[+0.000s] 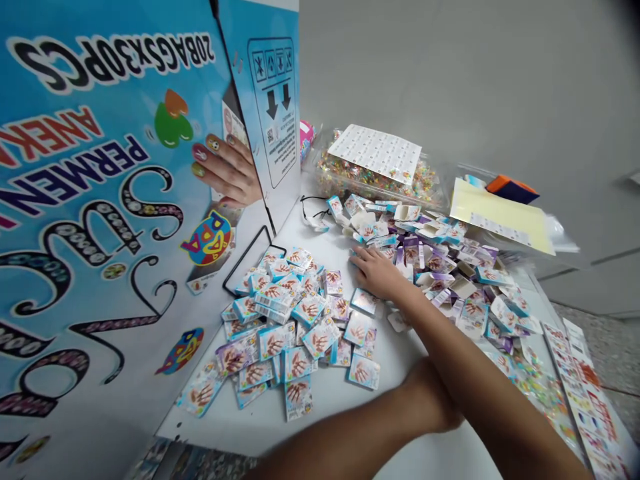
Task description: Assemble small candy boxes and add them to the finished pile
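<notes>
My right hand [375,270] reaches forward over the table with its fingers stretched out and apart. It lies at the left edge of a heap of open, unfilled-looking small boxes [440,257], touching the nearest ones; I see nothing gripped in it. My left hand [433,400] is bent in under my right forearm, and its fingers are hidden. To the left spreads a loose pile of closed small boxes [295,307], printed with a hand picture in light blue and purple. One closed box [365,371] lies at the near right of that pile.
A large blue printed carton [150,167] stands on the left. At the back is a clear tub of colourful wrapped pieces [340,173] with a sticker sheet [377,152] on top. Yellow paper [500,213] lies back right. Colourful small packets [545,393] and printed sheets [583,400] line the right edge.
</notes>
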Available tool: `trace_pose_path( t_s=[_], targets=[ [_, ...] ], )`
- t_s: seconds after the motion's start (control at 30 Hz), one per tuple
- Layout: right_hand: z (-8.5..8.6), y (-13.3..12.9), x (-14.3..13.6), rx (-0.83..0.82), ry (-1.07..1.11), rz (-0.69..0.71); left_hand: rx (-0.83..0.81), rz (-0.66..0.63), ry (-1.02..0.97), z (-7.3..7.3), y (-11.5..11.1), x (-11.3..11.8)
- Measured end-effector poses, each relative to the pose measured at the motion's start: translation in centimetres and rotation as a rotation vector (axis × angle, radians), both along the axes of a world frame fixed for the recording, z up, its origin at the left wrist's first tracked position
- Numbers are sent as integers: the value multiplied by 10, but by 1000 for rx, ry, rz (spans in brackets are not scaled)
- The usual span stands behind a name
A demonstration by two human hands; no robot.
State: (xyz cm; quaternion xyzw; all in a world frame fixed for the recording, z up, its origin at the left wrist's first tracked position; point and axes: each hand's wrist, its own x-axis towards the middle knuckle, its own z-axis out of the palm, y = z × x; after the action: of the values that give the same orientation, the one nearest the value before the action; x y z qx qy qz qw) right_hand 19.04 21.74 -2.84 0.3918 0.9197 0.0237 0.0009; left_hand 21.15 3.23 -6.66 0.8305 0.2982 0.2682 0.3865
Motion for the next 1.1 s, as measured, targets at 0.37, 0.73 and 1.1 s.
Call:
trace_pose_path(
  t_s=[0.37,0.73,1.1],
  targets=[
    [13,-49,50,-14,-35,30,44,-16,-27,2,3,-13],
    [15,-76,35,-136,88,89,65,-73,62,2,0,-14],
    [15,-99,71,-95,105,-46,52,-89,86,7,0,-19]
  ],
)
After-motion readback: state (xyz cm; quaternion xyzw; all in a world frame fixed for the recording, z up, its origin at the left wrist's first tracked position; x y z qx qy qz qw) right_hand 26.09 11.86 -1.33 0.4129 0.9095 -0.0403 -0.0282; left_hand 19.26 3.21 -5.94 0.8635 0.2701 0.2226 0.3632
